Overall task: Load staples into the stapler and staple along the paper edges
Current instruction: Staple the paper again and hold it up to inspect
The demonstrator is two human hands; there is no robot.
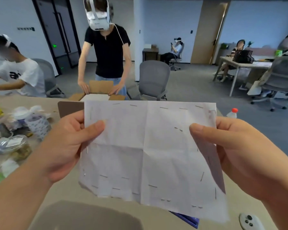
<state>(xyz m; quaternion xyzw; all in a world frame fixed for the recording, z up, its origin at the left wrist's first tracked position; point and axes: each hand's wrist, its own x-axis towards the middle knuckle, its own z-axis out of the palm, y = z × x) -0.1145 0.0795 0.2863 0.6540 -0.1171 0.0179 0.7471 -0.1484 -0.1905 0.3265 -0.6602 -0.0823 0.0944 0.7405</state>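
Open office behind, beige tabletop (70,193) below. My hands hold the creased paper (148,151) up above its near edge: left hand (65,146) pinches the left side, right hand (236,151) the right. Staples (152,186) line the paper's edges.

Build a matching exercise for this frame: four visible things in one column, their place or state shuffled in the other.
1. paper
2. left hand
3. controller
4. red-capped bottle

A. lying at the table's near right corner
B. standing beyond the right hand
C. held up, staples along its edges
D. pinching the sheet's left edge

Pairs: 1-C, 2-D, 3-A, 4-B
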